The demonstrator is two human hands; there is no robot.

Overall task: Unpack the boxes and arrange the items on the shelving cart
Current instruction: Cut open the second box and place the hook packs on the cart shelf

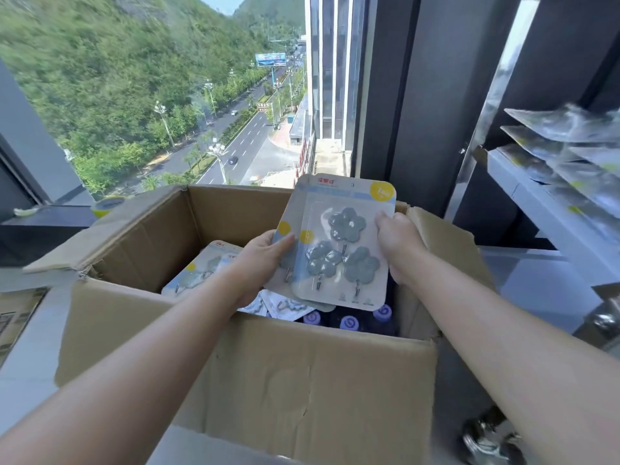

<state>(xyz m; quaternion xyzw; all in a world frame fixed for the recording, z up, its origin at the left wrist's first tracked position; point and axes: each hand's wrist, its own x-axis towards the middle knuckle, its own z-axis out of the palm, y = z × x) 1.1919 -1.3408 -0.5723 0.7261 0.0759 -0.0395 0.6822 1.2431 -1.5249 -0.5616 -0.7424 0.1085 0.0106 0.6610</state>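
An open cardboard box (268,374) stands in front of me. Above it I hold a small stack of hook packs (342,243), blister cards with three grey flower-shaped hooks each. My left hand (265,253) grips the stack's left edge, thumb on top. My right hand (397,243) grips its right edge. More hook packs (201,266) lie inside the box at the left, and purple bottle caps (349,322) show beneath the stack. The shelving cart (543,196) stands at the right, with several similar packs (570,152) lying on its shelf.
A window with a dark sill (50,219) lies behind the box; a yellow tape roll (107,204) sits on the sill. Another flattened carton (16,313) shows at the left edge. A cart caster wheel (486,437) is at the lower right on the grey floor.
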